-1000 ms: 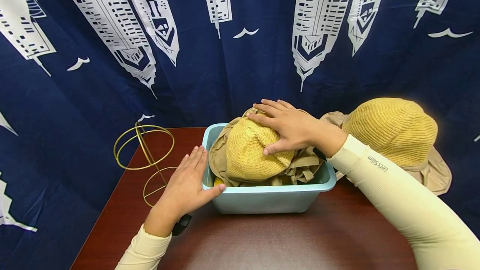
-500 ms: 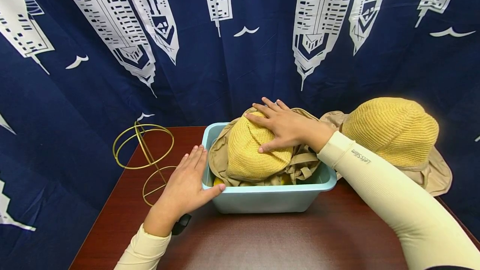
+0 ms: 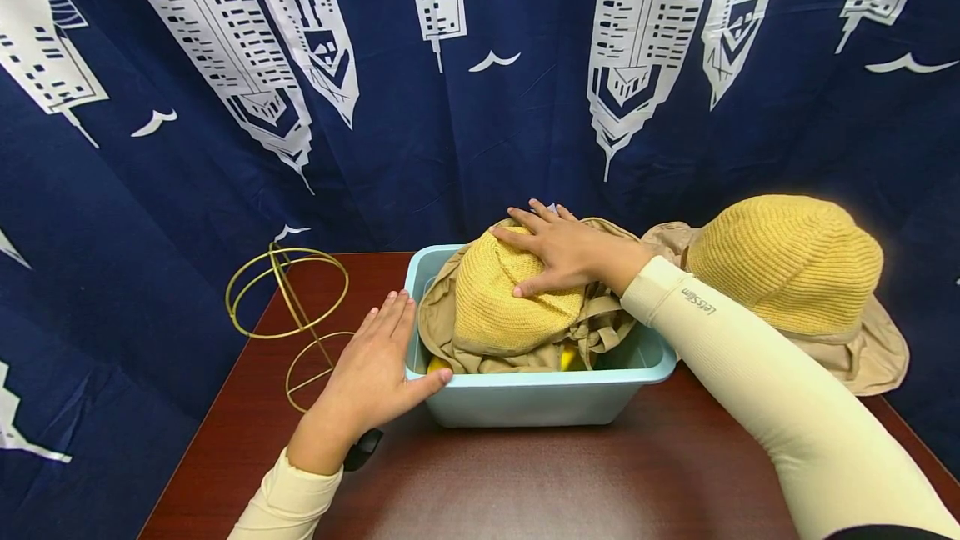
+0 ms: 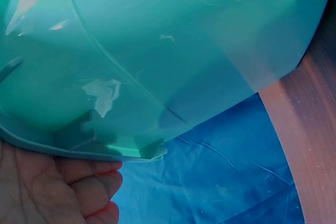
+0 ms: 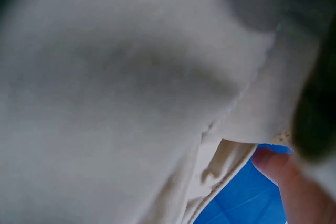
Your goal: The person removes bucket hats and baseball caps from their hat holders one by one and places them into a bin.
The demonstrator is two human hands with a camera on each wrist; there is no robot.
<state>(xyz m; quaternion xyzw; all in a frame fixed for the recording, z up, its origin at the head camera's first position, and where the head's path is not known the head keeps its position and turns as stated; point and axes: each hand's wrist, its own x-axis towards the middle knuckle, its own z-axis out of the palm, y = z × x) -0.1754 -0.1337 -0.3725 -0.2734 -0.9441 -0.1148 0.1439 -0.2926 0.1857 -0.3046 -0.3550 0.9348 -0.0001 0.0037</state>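
Observation:
A yellow knit hat with a beige brim (image 3: 498,319) lies in a light blue plastic tub (image 3: 525,402). My right hand (image 3: 558,250) rests on its crown, fingers spread. Beige cloth straps (image 3: 603,323) bunch beside the crown inside the tub. At the tub's left end, my left hand (image 3: 371,369) lies along the rim with straight fingers, the thumb over the front corner. In the left wrist view those fingers (image 4: 97,192) sit right under the rim, against the tub's outer wall (image 4: 184,51). Blurred pale fabric (image 5: 105,129) fills most of the right wrist view.
Another yellow knit hat with a beige brim (image 3: 787,269) stands right of the tub. On the left is a gold wire stand (image 3: 264,337). Bits of something yellow (image 3: 570,357) show beneath the hat in the tub. A navy curtain (image 3: 480,148) hangs behind the reddish-brown table (image 3: 525,490).
My right hand and forearm have shifted slightly left over the hat, and the straps have moved with it. More yellow shows under the brim. My left hand has stayed in place.

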